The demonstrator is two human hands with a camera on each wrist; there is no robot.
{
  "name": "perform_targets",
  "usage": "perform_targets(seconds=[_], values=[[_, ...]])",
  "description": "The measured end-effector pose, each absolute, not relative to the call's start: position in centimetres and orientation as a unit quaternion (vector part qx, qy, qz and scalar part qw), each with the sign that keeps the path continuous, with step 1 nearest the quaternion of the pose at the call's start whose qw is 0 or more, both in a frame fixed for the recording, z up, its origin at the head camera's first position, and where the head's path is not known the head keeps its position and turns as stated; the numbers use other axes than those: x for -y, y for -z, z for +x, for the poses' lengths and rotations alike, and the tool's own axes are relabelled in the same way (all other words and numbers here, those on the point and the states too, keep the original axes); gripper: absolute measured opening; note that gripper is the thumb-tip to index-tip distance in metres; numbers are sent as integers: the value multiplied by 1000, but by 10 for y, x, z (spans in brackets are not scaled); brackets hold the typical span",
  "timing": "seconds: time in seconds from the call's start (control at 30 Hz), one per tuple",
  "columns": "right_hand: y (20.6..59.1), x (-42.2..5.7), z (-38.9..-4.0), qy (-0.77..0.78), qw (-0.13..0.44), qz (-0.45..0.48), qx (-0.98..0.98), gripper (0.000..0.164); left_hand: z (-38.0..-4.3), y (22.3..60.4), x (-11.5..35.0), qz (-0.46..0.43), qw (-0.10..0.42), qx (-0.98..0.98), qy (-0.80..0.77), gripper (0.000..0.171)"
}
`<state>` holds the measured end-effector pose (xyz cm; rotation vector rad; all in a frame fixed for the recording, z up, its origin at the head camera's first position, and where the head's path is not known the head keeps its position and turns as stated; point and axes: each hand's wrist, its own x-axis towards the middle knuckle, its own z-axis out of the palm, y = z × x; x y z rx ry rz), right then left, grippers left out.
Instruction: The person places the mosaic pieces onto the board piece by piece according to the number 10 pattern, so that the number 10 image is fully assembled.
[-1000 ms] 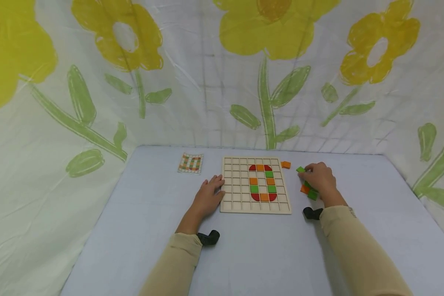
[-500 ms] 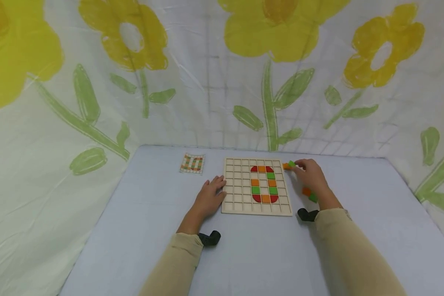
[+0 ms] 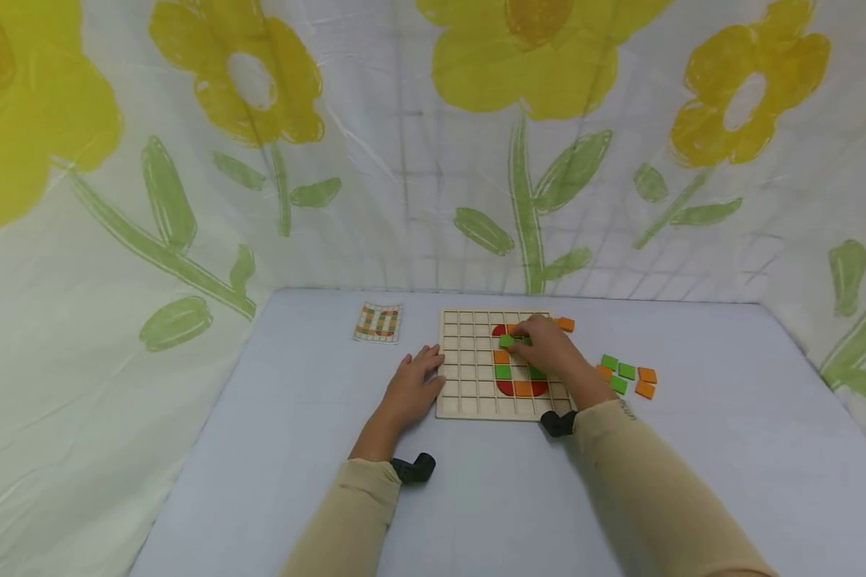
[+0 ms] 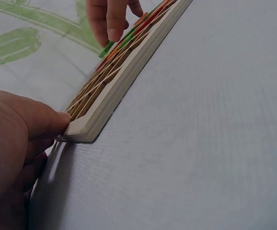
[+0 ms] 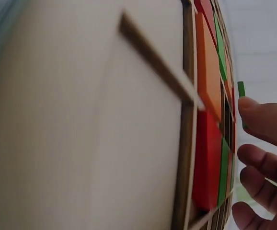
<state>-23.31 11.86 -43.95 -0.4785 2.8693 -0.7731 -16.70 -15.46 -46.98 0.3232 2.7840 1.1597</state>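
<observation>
A wooden grid board [image 3: 469, 405] lies on the table with red, orange and green tiles set in a ring on its right half. My right hand [image 3: 551, 349] is over the board and pinches a small green square tile [image 3: 507, 341] at the ring's upper left. In the right wrist view, that green tile [image 5: 241, 89] stands between thumb and finger, apart from the board. My left hand [image 3: 409, 389] rests on the table, its fingertips touching the board's left edge. The left wrist view has the left thumb [image 4: 50, 120] against the board's corner.
Loose green and orange tiles [image 3: 626, 371] lie right of the board, with an orange tile [image 3: 566, 324] by its far right corner. A pattern card [image 3: 378, 323] lies at the back left. Behind the table hangs a flower-printed cloth [image 3: 361, 240].
My right hand took a green tile from the loose pile, passed the orange tile by the board's corner, and moved left over the board. The left hand has stayed at the edge.
</observation>
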Motion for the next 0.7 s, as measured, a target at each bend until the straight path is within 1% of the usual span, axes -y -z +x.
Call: perform_targets(seconds=[0.37,0.5,0.7], values=[[438,-107,-232,237,75,-168,-954,32,-166,470,154,107,58,-915,-385,46],[436,-106,-231,240,68,-167,-954,30,-166,470,154,104,59,-916,-383,46],[437,-104,-233,236,61,-170,-955,23,-167,471,155,110,48,-918,-377,46]])
